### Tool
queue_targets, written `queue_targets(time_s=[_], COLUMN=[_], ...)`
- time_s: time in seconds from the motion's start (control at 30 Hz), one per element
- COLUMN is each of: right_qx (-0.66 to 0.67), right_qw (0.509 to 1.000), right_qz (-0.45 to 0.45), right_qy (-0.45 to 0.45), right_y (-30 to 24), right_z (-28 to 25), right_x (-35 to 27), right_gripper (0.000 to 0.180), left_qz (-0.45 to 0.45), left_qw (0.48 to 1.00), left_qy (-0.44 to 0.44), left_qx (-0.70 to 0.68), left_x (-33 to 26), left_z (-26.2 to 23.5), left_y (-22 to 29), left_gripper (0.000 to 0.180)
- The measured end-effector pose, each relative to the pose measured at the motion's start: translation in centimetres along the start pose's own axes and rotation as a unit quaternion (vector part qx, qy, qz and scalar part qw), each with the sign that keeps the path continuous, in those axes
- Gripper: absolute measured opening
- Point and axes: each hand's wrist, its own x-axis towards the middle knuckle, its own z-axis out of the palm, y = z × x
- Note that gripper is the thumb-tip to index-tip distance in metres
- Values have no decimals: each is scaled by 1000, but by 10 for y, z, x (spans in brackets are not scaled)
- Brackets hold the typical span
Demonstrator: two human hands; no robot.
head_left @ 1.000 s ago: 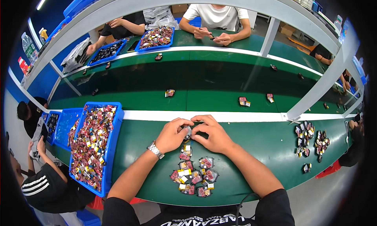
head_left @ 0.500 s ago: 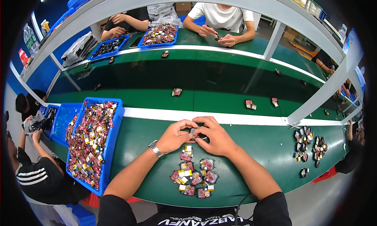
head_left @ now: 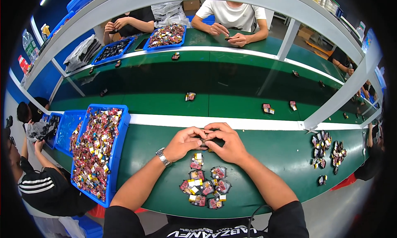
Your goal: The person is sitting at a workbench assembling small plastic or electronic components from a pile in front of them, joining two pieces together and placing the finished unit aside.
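pinching sm. dark part (head_left: 203, 143) w/ both hands (head_left: 225, 144) (part mostly hidden) | red-white-yellow pcs (head_left: 207, 188) nearby on green bench (head_left: 264, 155)

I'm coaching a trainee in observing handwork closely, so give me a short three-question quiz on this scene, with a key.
1. Short answer: which is at the small piece, the left hand, the right hand or both?
2. True or false: a silver watch is worn on the left wrist.
3. Multiple choice: where is the nearest heaped blue tray?
A) To the right of both hands
B) To the left of both hands
C) On the floor

Key:
1. Both; the fingers largely hide the piece.
2. True.
3. B.
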Motion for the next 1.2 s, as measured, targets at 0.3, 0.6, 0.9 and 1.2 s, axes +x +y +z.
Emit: queue_targets(time_s=[0.3,0.6,0.9,1.2], right_qx=[17,0,-76,-107], right_qw=[1000,1000,995,990], right_qz=[26,-13,-59,-72], right_qy=[0,-18,27,61], right_y=[2,-1,-8,-8], right_z=[1,0,2,11], right_x=[-3,-6,-4,-5], right_gripper=[12,13,10,18], left_qz=[-20,-31,-5,-16], left_qw=[1000,996,998,998], left_qy=[16,72,57,69], left_qx=[5,30,7,-6], left_x=[0,-1,-2,-2], left_z=[-3,16,15,11], left_y=[-6,5,1,-2], left_gripper=[13,28,29,27])
